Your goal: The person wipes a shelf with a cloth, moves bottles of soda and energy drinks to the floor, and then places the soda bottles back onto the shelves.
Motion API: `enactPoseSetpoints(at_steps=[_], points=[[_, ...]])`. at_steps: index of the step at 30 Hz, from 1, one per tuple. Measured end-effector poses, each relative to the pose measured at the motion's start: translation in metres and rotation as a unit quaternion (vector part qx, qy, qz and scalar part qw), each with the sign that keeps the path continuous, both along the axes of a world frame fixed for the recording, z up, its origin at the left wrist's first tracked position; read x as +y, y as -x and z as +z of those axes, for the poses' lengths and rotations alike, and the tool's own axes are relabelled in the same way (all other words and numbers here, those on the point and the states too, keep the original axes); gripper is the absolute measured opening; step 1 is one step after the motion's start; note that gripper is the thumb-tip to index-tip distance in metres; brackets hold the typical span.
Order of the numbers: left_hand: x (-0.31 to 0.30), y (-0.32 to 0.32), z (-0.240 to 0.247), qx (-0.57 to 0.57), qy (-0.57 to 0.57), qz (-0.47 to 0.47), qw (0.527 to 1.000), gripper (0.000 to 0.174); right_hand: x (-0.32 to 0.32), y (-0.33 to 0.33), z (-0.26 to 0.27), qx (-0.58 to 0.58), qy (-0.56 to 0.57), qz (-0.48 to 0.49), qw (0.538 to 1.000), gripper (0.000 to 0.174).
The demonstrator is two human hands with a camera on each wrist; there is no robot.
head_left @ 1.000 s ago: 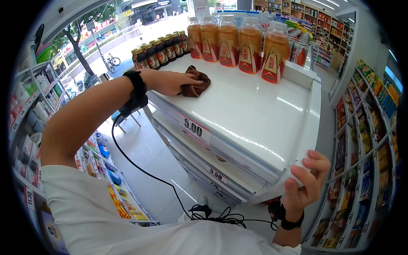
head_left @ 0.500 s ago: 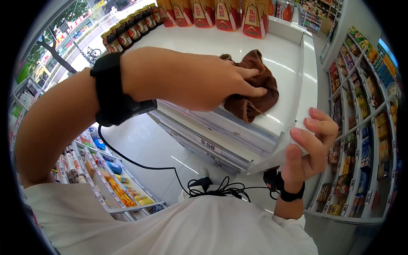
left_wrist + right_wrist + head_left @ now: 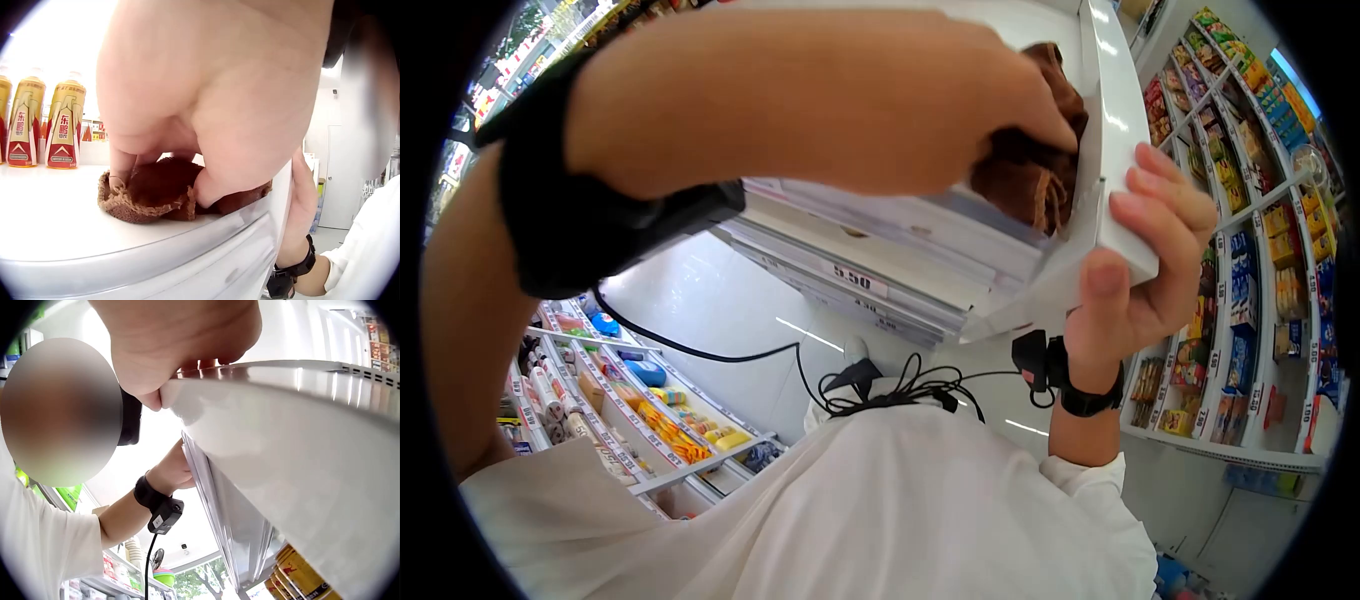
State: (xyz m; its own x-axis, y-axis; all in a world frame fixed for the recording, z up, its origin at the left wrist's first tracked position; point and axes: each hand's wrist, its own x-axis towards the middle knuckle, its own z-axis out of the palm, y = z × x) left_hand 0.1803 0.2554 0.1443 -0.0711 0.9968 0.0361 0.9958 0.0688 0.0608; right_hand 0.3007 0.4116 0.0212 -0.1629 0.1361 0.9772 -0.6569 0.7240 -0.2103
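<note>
My left hand presses a bunched brown cloth onto the white shelf top, close by its right front corner. In the left wrist view the thumb and fingers pinch into the cloth, which lies near the rounded front edge of the shelf top. At that corner, my right hand grips the upright white side panel. Seen from the right wrist, the thumb is on one face of the panel and the fingers curl over its top edge.
Orange drink bottles stand farther back on the shelf top. Lower tiers with a price tag lie below the left forearm. Stocked racks rise at the right, and another shelf at the left. A coiled black cable hangs before the waist.
My left hand has swept the cloth rightward and nearer along the shelf top to the side panel. The head view has tilted down, while the right hand keeps its hold on the corner.
</note>
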Motion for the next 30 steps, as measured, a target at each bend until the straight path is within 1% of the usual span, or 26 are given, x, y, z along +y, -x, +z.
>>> enactPoseSetpoints(at_steps=[1, 2, 3, 4, 5, 6, 7, 8, 9, 10, 11, 12, 13, 14, 15, 17, 18, 19, 21, 22, 24, 25, 27, 28, 29, 30], points=[[-0.002, -0.014, 0.012, -0.002, 0.020, 0.031, 0.999, 0.039, 0.000, -0.002, 0.002, -0.020, -0.007, -0.018, 1.000, 0.045], [-0.009, -0.025, 0.037, 0.009, 0.073, 0.030, 0.997, 0.042, 0.005, -0.002, 0.003, -0.018, -0.030, 0.001, 0.999, 0.044], [-0.016, -0.032, 0.055, 0.022, 0.126, 0.028, 0.991, 0.050, 0.008, -0.005, 0.005, -0.027, -0.031, -0.002, 0.999, 0.044], [-0.009, -0.037, 0.058, 0.016, 0.125, 0.025, 0.992, 0.050, 0.009, -0.007, 0.007, -0.038, -0.044, 0.010, 0.998, 0.042], [0.005, -0.045, 0.061, 0.013, 0.174, 0.130, 0.976, 0.045, 0.011, -0.009, 0.009, -0.046, -0.057, 0.023, 0.997, 0.041], [0.018, -0.054, 0.063, 0.012, 0.221, 0.235, 0.947, 0.042, 0.013, -0.011, 0.010, -0.048, -0.075, 0.032, 0.996, 0.038], [0.023, -0.059, 0.065, 0.011, 0.262, 0.338, 0.904, 0.041, 0.014, -0.014, 0.010, -0.046, -0.080, 0.031, 0.995, 0.038], [0.017, -0.059, 0.061, 0.012, 0.256, 0.340, 0.905, 0.041, 0.015, -0.015, 0.010, -0.054, -0.083, 0.031, 0.995, 0.036], [0.004, -0.054, 0.051, 0.075, 0.189, 0.267, 0.942, 0.040, 0.015, -0.015, 0.010, -0.059, -0.086, 0.030, 0.994, 0.035], [-0.007, -0.050, 0.046, 0.139, 0.121, 0.190, 0.964, 0.040, 0.015, -0.017, 0.011, -0.064, -0.088, 0.034, 0.993, 0.034], [-0.013, -0.045, 0.048, 0.143, 0.118, 0.190, 0.964, 0.040, 0.015, -0.017, 0.012, -0.060, -0.090, 0.032, 0.994, 0.034], [-0.018, -0.038, 0.049, 0.095, 0.104, 0.103, 0.985, 0.041, 0.014, -0.017, 0.012, -0.065, -0.087, 0.030, 0.994, 0.034], [-0.021, -0.028, 0.048, 0.044, 0.092, 0.013, 0.995, 0.042, 0.013, -0.019, 0.011, -0.073, -0.083, 0.028, 0.993, 0.034], [-0.024, -0.009, 0.035, 0.024, 0.067, -0.023, 0.997, 0.044, 0.013, -0.020, 0.011, -0.075, -0.082, 0.025, 0.994, 0.034], [-0.028, -0.004, 0.032, 0.023, 0.068, -0.027, 0.997, 0.044, 0.014, -0.019, 0.012, -0.070, -0.086, 0.030, 0.993, 0.034], [-0.033, 0.001, 0.027, 0.097, 0.050, -0.151, 0.983, 0.046, 0.015, -0.019, 0.011, -0.067, -0.089, 0.032, 0.993, 0.035], [-0.025, -0.015, 0.042, 0.019, 0.158, -0.071, 0.985, 0.045, 0.014, -0.018, 0.010, -0.065, -0.082, 0.035, 0.994, 0.034], [-0.025, -0.009, 0.036, 0.020, 0.158, -0.074, 0.984, 0.045, 0.013, -0.018, 0.011, -0.061, -0.077, 0.038, 0.994, 0.034], [-0.027, 0.006, 0.018, -0.107, 0.086, -0.132, 0.982, 0.046, 0.011, -0.017, 0.009, -0.061, -0.069, 0.042, 0.995, 0.034], [-0.027, 0.007, 0.015, -0.105, 0.083, -0.133, 0.982, 0.046, 0.011, -0.017, 0.009, -0.060, -0.062, 0.048, 0.995, 0.034], [-0.022, 0.003, 0.012, -0.102, 0.093, -0.087, 0.987, 0.048, 0.011, -0.017, 0.008, -0.062, -0.063, 0.047, 0.995, 0.034], [-0.019, 0.002, 0.016, -0.103, 0.090, -0.085, 0.987, 0.048, 0.011, -0.016, 0.008, -0.065, -0.060, 0.045, 0.995, 0.034], [-0.017, 0.002, 0.025, -0.168, 0.120, -0.194, 0.959, 0.050, 0.010, -0.013, 0.008, -0.056, -0.040, 0.069, 0.995, 0.034], [-0.017, 0.002, 0.014, -0.149, 0.082, -0.187, 0.968, 0.050, 0.008, -0.012, 0.006, -0.047, -0.017, 0.090, 0.995, 0.034], [-0.019, 0.004, 0.005, -0.154, 0.081, -0.184, 0.967, 0.050, 0.008, -0.012, 0.004, -0.052, -0.017, 0.093, 0.994, 0.034], [-0.020, 0.007, -0.002, -0.146, 0.026, -0.208, 0.967, 0.049, 0.009, -0.011, 0.002, -0.056, 0.004, 0.130, 0.990, 0.036]])
